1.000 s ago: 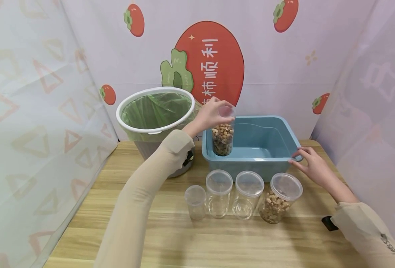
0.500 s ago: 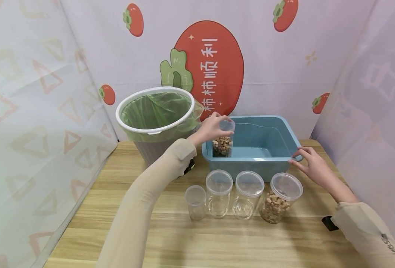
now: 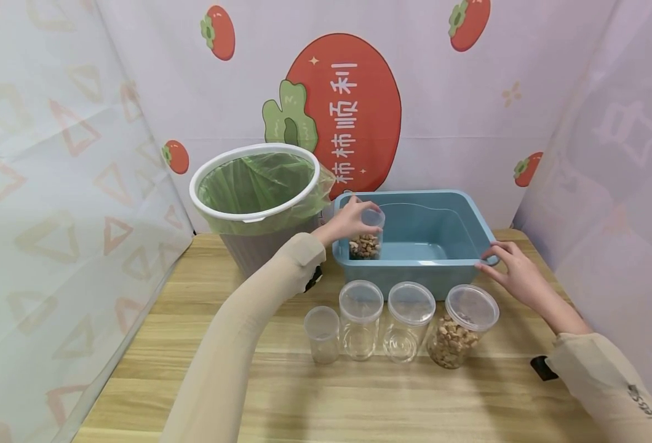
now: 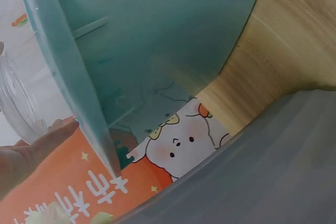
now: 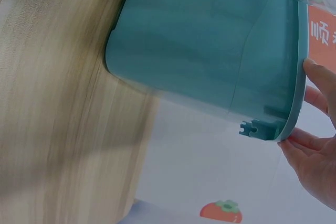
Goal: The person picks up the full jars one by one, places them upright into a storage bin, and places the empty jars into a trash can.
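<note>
My left hand [image 3: 359,215] grips a clear lidded jar [image 3: 366,241], partly filled with nuts, by its top. The jar stands low inside the blue tub [image 3: 414,271], at its near left corner. My right hand [image 3: 491,257] holds the tub's rim at its right front corner. In the left wrist view the jar's clear wall [image 4: 14,103] shows beside my fingers [image 4: 39,142], behind the tub's wall [image 4: 157,35]. The right wrist view shows my fingers [image 5: 317,153] on the edge of the tub [image 5: 210,40].
A row of lidded clear jars stands before the tub: a small empty jar [image 3: 322,332], two taller empty jars [image 3: 361,317] [image 3: 410,320], and a jar of nuts [image 3: 461,326]. A white-rimmed bin [image 3: 256,203] with a green liner stands left. Printed curtains enclose the wooden table [image 3: 359,400].
My left hand has lowered the jar of nuts from above the tub's rim down inside the tub. My right hand has stayed on the rim.
</note>
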Demonstrator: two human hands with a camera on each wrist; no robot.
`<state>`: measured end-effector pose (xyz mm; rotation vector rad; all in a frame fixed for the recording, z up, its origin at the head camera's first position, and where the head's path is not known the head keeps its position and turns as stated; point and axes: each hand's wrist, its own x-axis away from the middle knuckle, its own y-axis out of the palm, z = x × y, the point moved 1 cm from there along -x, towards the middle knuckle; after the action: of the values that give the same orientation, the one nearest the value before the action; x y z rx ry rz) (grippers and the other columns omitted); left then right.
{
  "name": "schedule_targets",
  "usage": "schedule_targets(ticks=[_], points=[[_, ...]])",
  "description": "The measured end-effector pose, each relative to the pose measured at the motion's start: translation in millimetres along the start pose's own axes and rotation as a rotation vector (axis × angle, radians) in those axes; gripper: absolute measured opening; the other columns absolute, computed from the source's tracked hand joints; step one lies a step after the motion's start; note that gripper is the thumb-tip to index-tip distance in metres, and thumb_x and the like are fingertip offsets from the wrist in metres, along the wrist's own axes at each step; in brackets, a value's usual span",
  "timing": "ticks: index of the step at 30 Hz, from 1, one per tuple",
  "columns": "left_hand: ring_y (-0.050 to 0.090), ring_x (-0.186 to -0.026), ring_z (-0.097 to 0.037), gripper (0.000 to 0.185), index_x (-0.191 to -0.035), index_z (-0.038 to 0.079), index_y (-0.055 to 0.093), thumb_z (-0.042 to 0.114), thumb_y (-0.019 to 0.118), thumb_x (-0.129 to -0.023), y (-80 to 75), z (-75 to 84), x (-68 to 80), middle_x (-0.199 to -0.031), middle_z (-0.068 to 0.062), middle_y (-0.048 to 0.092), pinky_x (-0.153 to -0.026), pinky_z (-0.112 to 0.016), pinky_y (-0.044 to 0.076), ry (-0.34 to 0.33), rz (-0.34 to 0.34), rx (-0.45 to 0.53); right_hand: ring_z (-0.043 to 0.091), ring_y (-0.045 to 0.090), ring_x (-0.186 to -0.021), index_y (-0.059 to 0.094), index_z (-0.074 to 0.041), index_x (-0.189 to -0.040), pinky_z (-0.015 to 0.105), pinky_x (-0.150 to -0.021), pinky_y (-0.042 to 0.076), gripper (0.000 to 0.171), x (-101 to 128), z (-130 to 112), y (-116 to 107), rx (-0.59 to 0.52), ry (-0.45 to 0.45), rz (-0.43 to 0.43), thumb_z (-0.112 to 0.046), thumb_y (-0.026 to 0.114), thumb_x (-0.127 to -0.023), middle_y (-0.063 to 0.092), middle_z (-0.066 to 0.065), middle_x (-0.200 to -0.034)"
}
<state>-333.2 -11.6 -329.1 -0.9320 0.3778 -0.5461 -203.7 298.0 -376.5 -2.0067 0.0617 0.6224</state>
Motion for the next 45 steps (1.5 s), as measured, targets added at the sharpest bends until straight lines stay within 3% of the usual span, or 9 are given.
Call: schedule_targets(ticks=[11,23,34,40,45], points=[[0.042,-0.106,-0.023,0.045,-0.12,0.015,0.051,0.026,0.066,-0.079,14.0,-8.3,0.5,-0.121,-0.015,0.035,-0.084,-0.036,0.041,-0.014,-0.107,-0.022,0.051,0.044,-0.095,0.055,-0.003,-0.087,0.059,-0.071,0.038,0.017,0,2,0,-0.007,0.0,-0.003,-0.016,0.064,-0.081,0.043,0.033,-0.109],[0.041,-0.104,-0.022,0.049,-0.123,0.013,0.049,0.025,0.066,-0.079,4.7,-5.5,6.7,-0.119,-0.014,0.04,-0.082,-0.034,0.041,-0.007,-0.175,-0.144,0.051,0.044,-0.095,0.055,-0.003,-0.086,0.059,-0.07,0.038,0.017,0,1,1,-0.006,-0.004,0.003,-0.016,0.064,-0.081,0.043,0.033,-0.108],[0.043,-0.112,-0.021,0.036,-0.118,0.009,0.055,0.025,0.058,-0.085,-8.1,19.2,23.6,-0.118,-0.008,0.052,-0.093,-0.034,0.037,0.05,-0.155,-0.157,0.051,0.043,-0.096,0.055,-0.003,-0.086,0.059,-0.071,0.037,0.017,0,1,0,-0.017,0.004,-0.001,-0.015,0.064,-0.08,0.042,0.034,-0.11],[0.048,-0.107,-0.019,0.037,-0.119,0.01,0.055,0.026,0.057,-0.086,-7.6,37.5,39.9,-0.118,-0.009,0.051,-0.089,-0.031,0.041,0.088,-0.168,-0.121,0.053,0.042,-0.095,0.054,-0.002,-0.089,0.059,-0.069,0.037,0.019,0,4,1,-0.014,0.027,-0.034,-0.018,0.062,-0.083,0.039,0.035,-0.113],[0.05,-0.103,-0.017,0.036,-0.118,0.012,0.055,0.028,0.058,-0.086,-5.2,58.7,54.0,-0.114,-0.006,0.053,-0.087,-0.028,0.041,0.145,-0.135,-0.175,0.053,0.041,-0.096,0.054,-0.002,-0.088,0.059,-0.07,0.037,0.018,0,4,1,-0.016,0.029,-0.032,-0.018,0.062,-0.083,0.038,0.035,-0.113]])
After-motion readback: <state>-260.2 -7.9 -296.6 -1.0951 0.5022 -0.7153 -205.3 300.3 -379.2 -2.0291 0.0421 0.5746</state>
